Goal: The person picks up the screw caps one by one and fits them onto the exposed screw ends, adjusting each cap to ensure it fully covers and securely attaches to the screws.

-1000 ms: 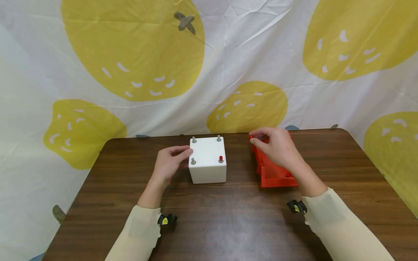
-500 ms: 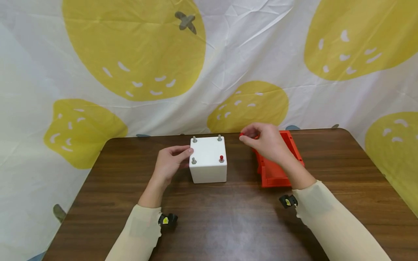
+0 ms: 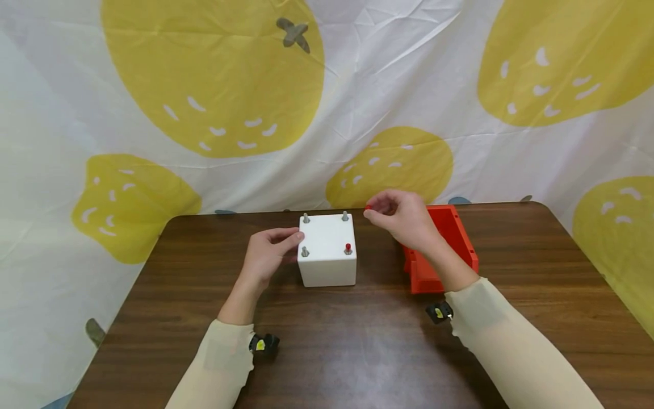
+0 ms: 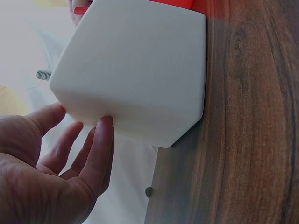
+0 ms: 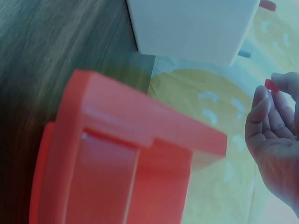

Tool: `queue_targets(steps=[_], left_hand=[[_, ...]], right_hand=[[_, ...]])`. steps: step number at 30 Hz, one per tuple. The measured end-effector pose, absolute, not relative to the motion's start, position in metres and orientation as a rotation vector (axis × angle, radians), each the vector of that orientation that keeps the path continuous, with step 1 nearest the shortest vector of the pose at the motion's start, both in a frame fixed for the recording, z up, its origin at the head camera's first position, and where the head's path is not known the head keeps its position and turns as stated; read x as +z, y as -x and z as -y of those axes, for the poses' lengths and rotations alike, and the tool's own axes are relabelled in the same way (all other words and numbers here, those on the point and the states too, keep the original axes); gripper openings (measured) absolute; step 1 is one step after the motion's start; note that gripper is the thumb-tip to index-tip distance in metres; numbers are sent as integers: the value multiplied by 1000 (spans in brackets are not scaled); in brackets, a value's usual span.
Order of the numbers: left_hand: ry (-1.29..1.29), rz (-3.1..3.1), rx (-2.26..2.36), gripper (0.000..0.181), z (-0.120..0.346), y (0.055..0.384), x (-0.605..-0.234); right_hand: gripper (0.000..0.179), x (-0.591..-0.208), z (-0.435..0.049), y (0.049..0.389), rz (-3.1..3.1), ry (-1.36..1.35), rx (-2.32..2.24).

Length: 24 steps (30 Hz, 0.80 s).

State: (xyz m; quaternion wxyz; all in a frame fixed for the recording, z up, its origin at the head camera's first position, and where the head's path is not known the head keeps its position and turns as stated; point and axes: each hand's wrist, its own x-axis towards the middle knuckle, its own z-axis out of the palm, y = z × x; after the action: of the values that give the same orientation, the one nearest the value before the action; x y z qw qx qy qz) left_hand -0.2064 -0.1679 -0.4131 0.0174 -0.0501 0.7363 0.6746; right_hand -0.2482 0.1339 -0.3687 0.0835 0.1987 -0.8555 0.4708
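A white box (image 3: 327, 238) stands on the table, with threaded metal studs upright at its top corners. The near-right stud carries a red cap (image 3: 348, 248); the other three studs are bare. My left hand (image 3: 265, 255) rests on the box's left side, thumb at the top edge; in the left wrist view its slightly bent fingers (image 4: 103, 135) touch the side face. Right of the box, my right hand (image 3: 403, 218) is raised and pinches a small red cap (image 5: 271, 85) between thumb and fingertips. The cap is mostly covered by the fingers in the head view.
A red open bin (image 3: 467, 250) stands right of the box, beneath my right forearm, which hides part of its inside. The brown wooden table (image 3: 352, 346) ends at a white cloth backdrop (image 3: 388, 74) with yellow fruit prints.
My right hand has moved left from over the bin's far-left corner toward the box, carrying the red cap. The left hand stays at the box.
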Motion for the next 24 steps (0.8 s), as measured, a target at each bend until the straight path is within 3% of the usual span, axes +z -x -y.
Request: queue_targets(steps=[24], left_hand=[[172, -2294, 2087, 35, 167, 205, -414]], right_hand=[[15, -380, -102, 264, 2557, -612, 1479]])
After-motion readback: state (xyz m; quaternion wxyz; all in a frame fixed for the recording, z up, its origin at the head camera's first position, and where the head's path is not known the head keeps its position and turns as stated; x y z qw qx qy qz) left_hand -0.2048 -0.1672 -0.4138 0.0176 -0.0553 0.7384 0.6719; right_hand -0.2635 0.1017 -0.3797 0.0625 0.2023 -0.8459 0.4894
